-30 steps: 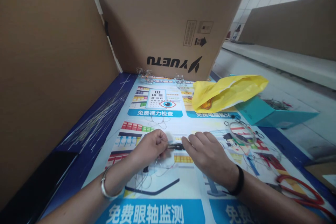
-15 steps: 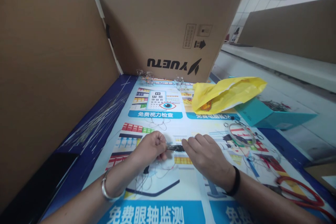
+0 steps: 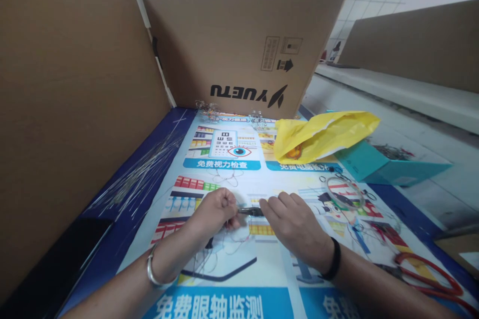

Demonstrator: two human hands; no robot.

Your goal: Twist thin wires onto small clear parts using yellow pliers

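Note:
My right hand [image 3: 290, 219] is closed around the handles of a pair of dark pliers [image 3: 251, 211], whose jaws point left. At the tip of those jaws, my left hand [image 3: 220, 209] pinches a thin wire [image 3: 239, 237] that curves in a loop below the fingers. Exactly how the jaws meet the wire is hidden by the left fingers. More bent thin wire [image 3: 205, 261] lies on the printed sheet under my left wrist. A flower-like wire shape [image 3: 226, 177] rests just beyond the left hand.
Straight wires [image 3: 140, 174] lie at the left. A yellow bag [image 3: 325, 134] leans over a teal box [image 3: 400, 172] at the right. Nearer are a wire coil [image 3: 345, 193] and red-handled cutters [image 3: 430, 271]. Cardboard panels [image 3: 239, 35] rise behind and left, with wire pieces [image 3: 207, 109] at their foot.

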